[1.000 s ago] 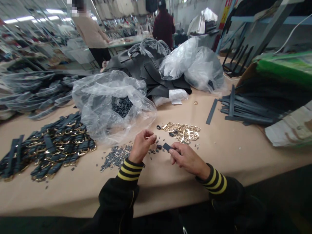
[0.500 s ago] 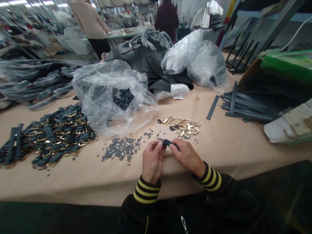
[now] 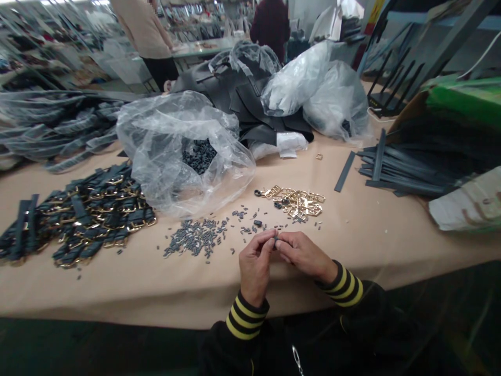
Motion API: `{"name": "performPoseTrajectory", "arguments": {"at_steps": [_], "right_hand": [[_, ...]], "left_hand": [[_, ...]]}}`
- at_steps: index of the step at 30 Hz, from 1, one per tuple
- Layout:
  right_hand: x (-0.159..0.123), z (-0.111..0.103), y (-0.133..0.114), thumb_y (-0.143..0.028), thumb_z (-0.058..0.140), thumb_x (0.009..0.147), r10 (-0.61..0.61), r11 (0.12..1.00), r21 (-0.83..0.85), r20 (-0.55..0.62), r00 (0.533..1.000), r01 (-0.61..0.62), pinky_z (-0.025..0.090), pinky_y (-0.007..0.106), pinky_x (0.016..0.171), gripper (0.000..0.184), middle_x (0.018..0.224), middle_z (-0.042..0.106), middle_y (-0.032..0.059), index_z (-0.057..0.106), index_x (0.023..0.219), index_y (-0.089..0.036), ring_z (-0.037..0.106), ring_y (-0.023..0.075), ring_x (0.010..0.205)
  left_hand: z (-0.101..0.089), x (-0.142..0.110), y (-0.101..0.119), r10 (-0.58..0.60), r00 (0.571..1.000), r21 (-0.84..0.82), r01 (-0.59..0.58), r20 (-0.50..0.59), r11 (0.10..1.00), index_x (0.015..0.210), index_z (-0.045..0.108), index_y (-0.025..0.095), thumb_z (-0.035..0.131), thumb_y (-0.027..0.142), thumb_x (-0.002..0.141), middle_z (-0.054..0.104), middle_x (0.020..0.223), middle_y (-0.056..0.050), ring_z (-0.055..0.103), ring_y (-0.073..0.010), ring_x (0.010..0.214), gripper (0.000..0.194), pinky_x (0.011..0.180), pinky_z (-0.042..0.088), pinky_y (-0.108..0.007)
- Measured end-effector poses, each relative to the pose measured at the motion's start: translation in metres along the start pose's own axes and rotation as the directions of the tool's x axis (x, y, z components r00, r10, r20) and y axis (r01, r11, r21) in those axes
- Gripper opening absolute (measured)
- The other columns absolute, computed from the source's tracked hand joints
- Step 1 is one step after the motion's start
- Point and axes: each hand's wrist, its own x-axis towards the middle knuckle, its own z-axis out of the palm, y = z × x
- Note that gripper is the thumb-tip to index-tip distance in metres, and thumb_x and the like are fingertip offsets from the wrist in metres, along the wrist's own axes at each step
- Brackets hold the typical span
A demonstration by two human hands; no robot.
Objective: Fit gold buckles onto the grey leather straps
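Observation:
My left hand (image 3: pixel 255 263) and my right hand (image 3: pixel 302 254) meet fingertip to fingertip just above the near part of the table (image 3: pixel 117 282). Both pinch a small dark strap piece (image 3: pixel 275 240), mostly hidden between the fingers. Just beyond the hands lies a heap of gold buckles (image 3: pixel 296 201). A scatter of small dark grey loops (image 3: pixel 195 237) lies to the left of my left hand.
A clear plastic bag (image 3: pixel 172 156) with more dark loops stands behind the scatter. A pile of finished dark straps with gold buckles (image 3: pixel 84 214) lies at left. Long dark strips (image 3: pixel 395 169) spill from a box at right. More bags and dark material sit behind; two people stand far back.
My left hand came in from the left to meet the right. Both hands closed over the dark strap piece, which showed more before, and drew slightly nearer me.

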Motion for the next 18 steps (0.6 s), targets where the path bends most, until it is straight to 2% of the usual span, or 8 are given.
{"name": "performPoseTrajectory", "arguments": {"at_steps": [3,5,7,9,12,15,18], "right_hand": [[0.001,0.011,0.004,-0.026,0.036,0.089,-0.037,0.999,-0.02,-0.086,0.996,0.036,0.036,0.021,0.054,0.02,0.06,0.046,-0.0033,0.047,0.075,-0.017,0.043,0.0097,0.054],[0.001,0.014,0.005,-0.027,0.037,0.09,-0.051,0.996,-0.071,-0.079,0.996,0.046,0.038,0.023,0.059,0.016,0.069,0.051,-0.0005,0.048,0.085,-0.017,0.048,0.0114,0.061],[0.0,0.015,0.005,-0.03,0.036,0.09,-0.008,0.994,-0.106,-0.09,0.996,-0.002,0.04,0.024,0.061,0.017,0.074,0.055,0.0017,0.047,0.094,-0.017,0.051,0.0127,0.063],[0.0,0.016,0.004,-0.034,0.035,0.091,0.063,0.99,-0.116,-0.122,0.99,-0.078,0.04,0.025,0.059,0.021,0.075,0.057,0.0026,0.043,0.101,-0.017,0.053,0.0137,0.062],[0.0,0.018,0.005,-0.036,0.035,0.091,0.084,0.985,-0.136,-0.159,0.984,-0.106,0.04,0.026,0.06,0.021,0.079,0.059,0.0042,0.043,0.096,-0.017,0.056,0.0153,0.067],[0.001,0.016,0.008,-0.036,0.039,0.089,0.044,0.994,-0.09,-0.112,0.993,-0.054,0.042,0.025,0.062,0.021,0.077,0.06,0.0035,0.046,0.086,-0.017,0.057,0.0144,0.068],[0.001,0.008,0.009,-0.032,0.043,0.088,0.032,0.997,-0.063,-0.02,0.999,-0.033,0.042,0.023,0.06,0.018,0.066,0.059,0.0006,0.049,0.079,-0.017,0.056,0.0121,0.062]], "left_hand": [[0.006,-0.002,0.001,-0.145,0.989,-0.265,0.132,-0.031,0.955,0.094,0.062,0.018,0.058,0.029,0.076,0.067,0.098,-0.007,0.061,-0.0181,0.094,0.021,0.086,0.046,-0.033],[0.008,-0.004,0.0,-0.244,0.97,-0.439,0.219,-0.001,0.872,0.091,0.058,0.018,0.058,0.029,0.077,0.067,0.093,-0.005,0.063,-0.0169,0.086,0.018,0.078,0.049,-0.031],[0.008,-0.006,0.0,-0.296,0.953,-0.503,0.29,0.07,0.814,0.083,0.058,0.016,0.061,0.027,0.074,0.067,0.088,-0.005,0.063,-0.0157,0.081,0.014,0.075,0.05,-0.029],[0.006,-0.008,-0.001,-0.326,0.934,-0.481,0.356,0.148,0.801,0.084,0.059,0.015,0.063,0.026,0.072,0.066,0.085,-0.006,0.062,-0.0159,0.081,0.017,0.075,0.049,-0.028],[0.002,-0.01,-0.003,-0.327,0.921,-0.339,0.383,0.211,0.859,0.096,0.06,0.013,0.063,0.028,0.072,0.065,0.082,-0.006,0.061,-0.0162,0.08,0.028,0.074,0.048,-0.028],[-0.003,-0.008,-0.006,-0.292,0.942,-0.232,0.324,0.164,0.917,0.097,0.059,0.014,0.062,0.029,0.074,0.064,0.081,-0.004,0.06,-0.0136,0.074,0.028,0.07,0.048,-0.025],[-0.003,-0.006,-0.006,-0.264,0.959,-0.262,0.282,0.101,0.923,0.095,0.058,0.015,0.057,0.031,0.077,0.063,0.083,-0.004,0.06,-0.0134,0.075,0.024,0.07,0.048,-0.026]]}}
